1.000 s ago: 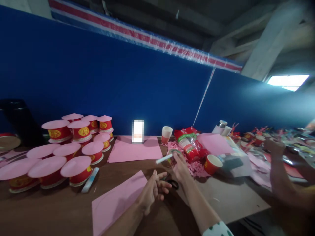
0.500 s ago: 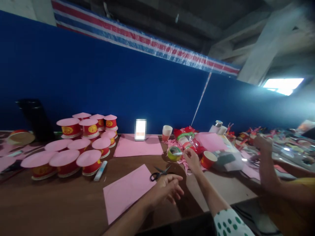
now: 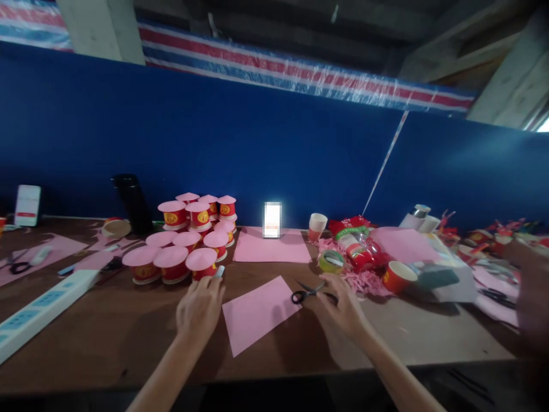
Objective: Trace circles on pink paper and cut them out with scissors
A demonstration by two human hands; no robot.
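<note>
My left hand (image 3: 199, 303) is closed over a white and light-blue glue stick (image 3: 220, 270), whose end shows past the fingertips at the front of the paper-topped cups. My right hand (image 3: 346, 309) has its fingers apart beside black-handled scissors (image 3: 303, 296), close to one handle loop. Whether it touches the loop I cannot tell. Between the hands lies a pink paper sheet (image 3: 259, 317), one corner near the scissors. Red cups with pink paper discs on top (image 3: 171, 257) stand grouped beyond my left hand. A roll of tape (image 3: 330, 261) with a white stick in it sits past my right hand.
A lit phone (image 3: 271, 220) stands at the pink paper stack (image 3: 244, 249). At right are a paper cup (image 3: 317, 227), a red bag (image 3: 354, 243) and a red cup (image 3: 400, 277). A power strip (image 3: 43, 317) lies left. A blurred co-worker's arm (image 3: 534, 303) is far right.
My left hand has moved from beside the scissors to the glue stick. My right hand has left the white stick in the tape roll and come to the scissors. The view has turned left.
</note>
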